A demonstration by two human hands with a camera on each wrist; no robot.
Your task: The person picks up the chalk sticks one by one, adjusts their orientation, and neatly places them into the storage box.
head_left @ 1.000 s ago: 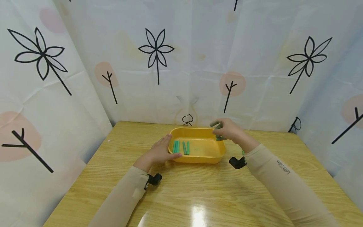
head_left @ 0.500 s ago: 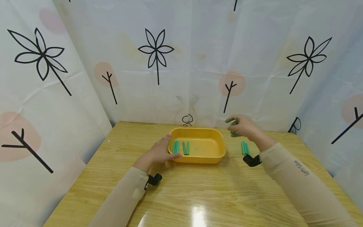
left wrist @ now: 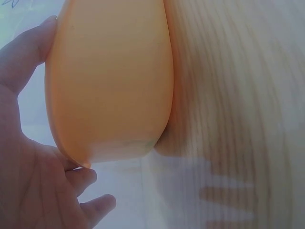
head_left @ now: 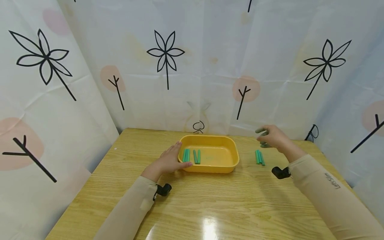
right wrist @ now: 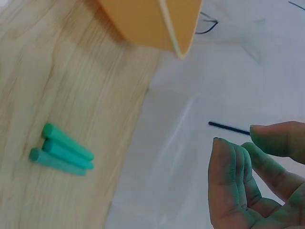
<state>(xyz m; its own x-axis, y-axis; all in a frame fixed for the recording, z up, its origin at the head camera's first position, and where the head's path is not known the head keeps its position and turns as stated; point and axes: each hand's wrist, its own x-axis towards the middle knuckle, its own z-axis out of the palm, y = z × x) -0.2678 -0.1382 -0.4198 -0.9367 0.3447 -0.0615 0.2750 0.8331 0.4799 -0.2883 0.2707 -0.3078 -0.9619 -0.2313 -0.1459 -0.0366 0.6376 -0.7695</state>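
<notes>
Head view: our left hand point(head_left: 168, 160) grips the tray point(head_left: 217, 155); across a gap, our half-open, empty right hand point(head_left: 271, 137) hovers near green sticks point(head_left: 258, 157) and the worktop's point(head_left: 195, 200) far edge.

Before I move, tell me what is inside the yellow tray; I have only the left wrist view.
Observer: Several green sticks lie in the left part of the yellow tray.
Operator: Locate the right hand.
Observer: The right hand hovers to the right of the yellow tray.
Operator: Report anything lying near it.
Observer: Three loose sticks, also green, lie close together on the table.
</notes>
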